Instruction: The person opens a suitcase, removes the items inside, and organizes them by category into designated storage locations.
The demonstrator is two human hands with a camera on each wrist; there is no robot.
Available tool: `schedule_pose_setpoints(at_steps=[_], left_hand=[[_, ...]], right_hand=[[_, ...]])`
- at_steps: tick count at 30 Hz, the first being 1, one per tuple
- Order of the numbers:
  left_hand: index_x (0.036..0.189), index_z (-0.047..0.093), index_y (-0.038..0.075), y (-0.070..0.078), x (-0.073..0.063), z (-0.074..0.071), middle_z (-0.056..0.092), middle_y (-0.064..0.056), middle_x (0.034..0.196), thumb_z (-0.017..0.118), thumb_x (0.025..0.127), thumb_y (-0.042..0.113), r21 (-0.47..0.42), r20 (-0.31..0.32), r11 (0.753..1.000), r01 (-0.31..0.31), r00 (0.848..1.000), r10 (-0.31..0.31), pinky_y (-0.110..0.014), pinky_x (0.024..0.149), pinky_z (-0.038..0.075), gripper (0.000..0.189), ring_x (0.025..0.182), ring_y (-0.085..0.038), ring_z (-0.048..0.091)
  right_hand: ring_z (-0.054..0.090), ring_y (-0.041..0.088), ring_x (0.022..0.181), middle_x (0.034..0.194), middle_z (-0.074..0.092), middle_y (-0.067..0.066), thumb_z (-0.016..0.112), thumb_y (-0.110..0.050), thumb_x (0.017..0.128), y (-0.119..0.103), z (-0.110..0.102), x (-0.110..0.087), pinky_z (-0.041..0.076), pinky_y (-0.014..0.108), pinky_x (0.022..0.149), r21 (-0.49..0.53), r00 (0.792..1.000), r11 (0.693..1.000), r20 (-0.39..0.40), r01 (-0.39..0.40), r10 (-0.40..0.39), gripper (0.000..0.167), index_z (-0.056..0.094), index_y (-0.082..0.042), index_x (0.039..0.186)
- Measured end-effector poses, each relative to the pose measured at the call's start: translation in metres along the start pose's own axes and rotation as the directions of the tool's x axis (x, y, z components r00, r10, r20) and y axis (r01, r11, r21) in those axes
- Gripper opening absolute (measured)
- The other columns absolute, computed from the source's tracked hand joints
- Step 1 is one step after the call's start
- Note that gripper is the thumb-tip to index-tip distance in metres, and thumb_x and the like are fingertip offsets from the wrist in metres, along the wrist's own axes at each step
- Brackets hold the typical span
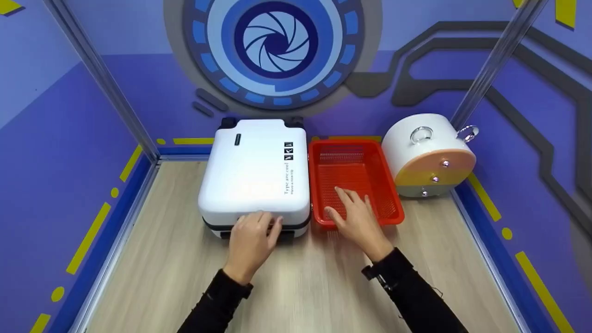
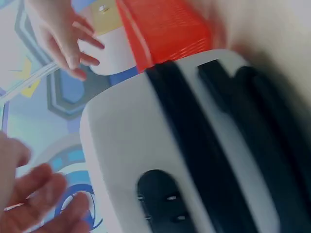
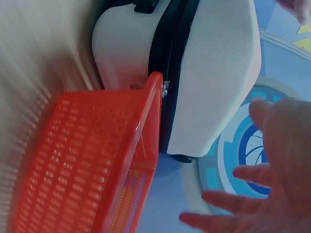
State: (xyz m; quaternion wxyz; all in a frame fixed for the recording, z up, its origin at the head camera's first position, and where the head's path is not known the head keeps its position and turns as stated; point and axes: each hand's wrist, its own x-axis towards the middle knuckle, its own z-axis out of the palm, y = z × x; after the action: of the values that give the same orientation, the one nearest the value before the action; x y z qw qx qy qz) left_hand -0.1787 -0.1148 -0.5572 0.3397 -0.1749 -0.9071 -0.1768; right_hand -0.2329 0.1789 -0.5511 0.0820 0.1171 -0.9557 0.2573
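Observation:
A white hard-shell suitcase (image 1: 252, 171) lies flat on the table, its black zipper band and dark latch (image 2: 167, 204) showing in the left wrist view. My left hand (image 1: 252, 243) is over its front edge with loosely bent fingers; the left wrist view shows a gap between those fingers and the shell. To the suitcase's right stands a red plastic basket (image 1: 392, 203) with perforated walls. Above the basket's front part hovers my right hand (image 1: 363, 226), fingers spread and holding nothing. Nothing shows inside the visible part of the basket.
Right of the basket stands a white rounded drawer box (image 1: 416, 132) with orange, yellow and grey-green fronts, clear knobs and ring handles. Printed blue panels (image 1: 138, 92) enclose the wooden tabletop (image 1: 300, 296) at the back and sides. Metal posts (image 1: 499, 60) mark the back corners.

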Motion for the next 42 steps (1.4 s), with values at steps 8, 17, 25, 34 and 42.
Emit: schedule_pose_setpoints(at_steps=[8, 17, 25, 34, 42], left_hand=[[0.114, 0.074, 0.010, -0.012, -0.061, 0.044, 0.073, -0.009, 0.104, 0.079, 0.103, 0.034, 0.143, 0.159, 0.988, 0.066, 0.983, -0.089, -0.046, 0.085, 0.054, 0.027, 0.095, -0.031, 0.068], [0.106, 0.078, 0.004, -0.032, -0.071, 0.067, 0.078, -0.014, 0.102, 0.074, 0.106, 0.036, 0.118, 0.189, 0.989, 0.093, 0.975, -0.114, -0.050, 0.093, 0.057, 0.032, 0.097, -0.035, 0.072], [0.097, 0.077, 0.005, -0.049, -0.070, 0.076, 0.079, -0.017, 0.090, 0.073, 0.106, 0.042, 0.121, 0.272, 0.991, 0.055, 0.958, -0.086, -0.053, 0.087, 0.058, 0.037, 0.089, -0.039, 0.077], [0.083, 0.069, 0.006, -0.051, -0.073, 0.070, 0.071, -0.017, 0.072, 0.073, 0.106, 0.040, 0.063, 0.307, 0.997, 0.035, 0.950, -0.053, -0.055, 0.080, 0.058, 0.041, 0.073, -0.042, 0.074], [0.085, 0.070, 0.006, -0.052, -0.069, 0.061, 0.072, -0.017, 0.071, 0.064, 0.111, 0.043, 0.092, 0.441, 0.993, 0.072, 0.891, -0.105, -0.057, 0.075, 0.058, 0.045, 0.070, -0.044, 0.073]], right_hand=[[0.072, 0.033, 0.131, 0.139, 0.075, 0.014, 0.070, -0.035, 0.110, -0.019, 0.004, 0.009, 0.054, 0.054, 0.119, 0.189, 0.997, 0.979, -0.045, 0.073, -0.065, 0.045, 0.072, -0.008, 0.145], [0.070, 0.034, 0.135, 0.146, 0.072, 0.018, 0.064, -0.050, 0.111, -0.048, 0.027, 0.027, 0.054, 0.052, 0.118, 0.208, 1.000, 0.978, 0.026, -0.023, 0.018, 0.061, 0.065, -0.005, 0.152], [0.069, 0.033, 0.132, 0.147, 0.069, 0.020, 0.060, -0.052, 0.112, -0.056, 0.041, 0.026, 0.056, 0.050, 0.115, 0.211, 0.997, 0.976, 0.055, -0.055, 0.045, 0.074, 0.048, -0.002, 0.165], [0.068, 0.037, 0.139, 0.153, 0.066, 0.025, 0.061, -0.047, 0.113, -0.050, 0.041, 0.023, 0.055, 0.051, 0.117, 0.212, 0.999, 0.977, 0.049, -0.028, 0.018, 0.072, 0.046, 0.000, 0.165], [0.059, 0.036, 0.151, 0.163, 0.057, 0.023, 0.061, -0.052, 0.111, -0.053, 0.041, 0.024, 0.048, 0.052, 0.124, 0.255, 0.997, 0.966, 0.070, -0.044, 0.027, 0.076, 0.045, -0.002, 0.166]])
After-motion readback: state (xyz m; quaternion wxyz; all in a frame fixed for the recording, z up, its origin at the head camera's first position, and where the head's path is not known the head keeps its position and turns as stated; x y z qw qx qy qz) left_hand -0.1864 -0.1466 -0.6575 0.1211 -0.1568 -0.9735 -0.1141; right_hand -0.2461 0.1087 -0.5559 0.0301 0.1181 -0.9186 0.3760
